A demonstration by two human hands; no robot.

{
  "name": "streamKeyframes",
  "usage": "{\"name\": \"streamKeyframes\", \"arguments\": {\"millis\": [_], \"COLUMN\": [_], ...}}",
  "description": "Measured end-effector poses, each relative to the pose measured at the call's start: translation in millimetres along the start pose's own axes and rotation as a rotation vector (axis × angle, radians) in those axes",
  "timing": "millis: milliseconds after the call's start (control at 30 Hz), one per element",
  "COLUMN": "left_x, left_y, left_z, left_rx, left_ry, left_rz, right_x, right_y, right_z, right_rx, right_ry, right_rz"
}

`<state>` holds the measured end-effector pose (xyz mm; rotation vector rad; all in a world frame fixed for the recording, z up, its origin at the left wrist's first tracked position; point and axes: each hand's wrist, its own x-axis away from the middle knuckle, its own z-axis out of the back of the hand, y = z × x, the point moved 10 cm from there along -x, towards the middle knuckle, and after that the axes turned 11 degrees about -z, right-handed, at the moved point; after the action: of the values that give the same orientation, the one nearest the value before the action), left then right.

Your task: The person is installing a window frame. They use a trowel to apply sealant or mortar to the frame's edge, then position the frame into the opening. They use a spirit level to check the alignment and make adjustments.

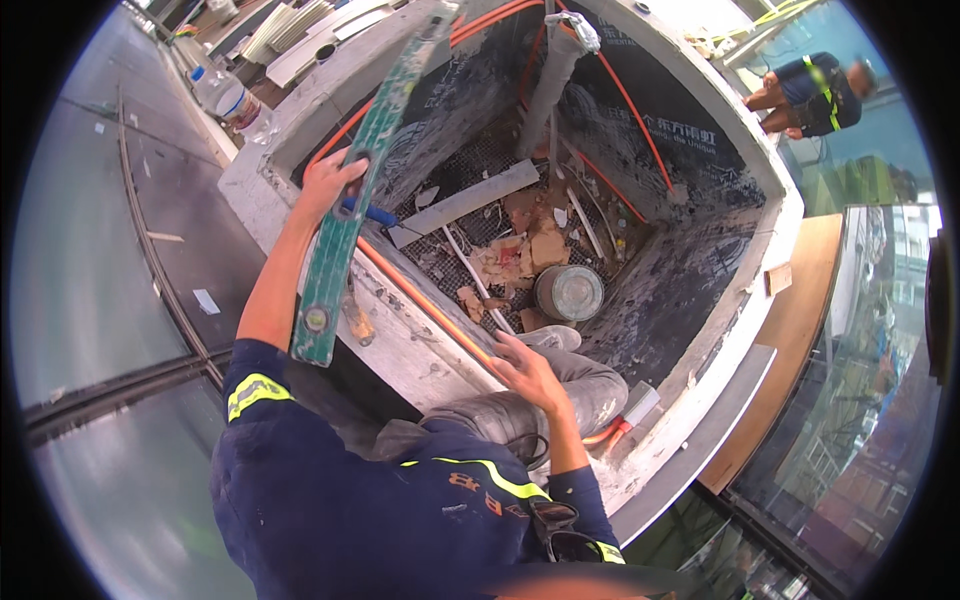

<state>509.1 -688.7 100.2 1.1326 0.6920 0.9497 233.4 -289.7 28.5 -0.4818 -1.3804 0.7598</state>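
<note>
My left hand (335, 182) is closed around the edge of a long green spirit level (330, 262), worn and spotted with whitish dirt. The level slants upward across the left wall of a concrete pit. Close to those fingers a blue-handled screwdriver (372, 213) pokes out beside the level; I cannot tell whether the hand also holds it. My right hand (530, 372) has its fingers apart, near an orange conduit (425, 302) on the pit's near edge and above my bent knee. Nothing shows in it. A wooden-handled tool (358, 322), its other end hidden, lies by the level's lower end.
Inside the pit are a metal bucket (570, 293), a pale board (465, 203), torn cardboard (535, 250) and a wrapped upright pipe (552, 88). A plastic bottle (238, 108) stands on the left rim. Another person (822, 92) is at the far right. Glass panels flank both sides.
</note>
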Motion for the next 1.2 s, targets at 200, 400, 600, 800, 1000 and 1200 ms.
{"name": "streamKeyframes", "arguments": {"millis": [200, 400, 600, 800, 1000, 1200], "left_x": [45.4, 40.3, 22.4, 8.0, 41.6, 66.7], "left_y": [-113.2, -174.5, -203.6, -189.6, -74.9, 85.0], "left_z": [81.0, 153.3, 173.9, 158.9, 116.8, -214.6], "left_rx": [0.062, -0.453, -1.149, -1.059, -1.228, -0.853], "left_ry": [0.164, 0.229, -0.030, 0.154, 0.584, 0.223], "left_rz": [0.317, 0.125, 0.197, 0.215, 0.172, -0.588], "right_x": [24.4, 87.5, 200.4, 283.2, 305.6, 392.8], "right_y": [76.7, 80.5, 173.0, 347.4, 431.7, 371.9], "right_z": [64.8, 145.9, 191.4, 130.8, 52.0, 98.7], "right_rx": [-0.165, -0.083, -0.003, -0.067, -0.755, -0.601], "right_ry": [0.306, 0.855, 1.303, 1.338, 1.546, 1.786], "right_rz": [-0.019, 0.130, -0.191, -0.660, -0.457, -0.358]}}
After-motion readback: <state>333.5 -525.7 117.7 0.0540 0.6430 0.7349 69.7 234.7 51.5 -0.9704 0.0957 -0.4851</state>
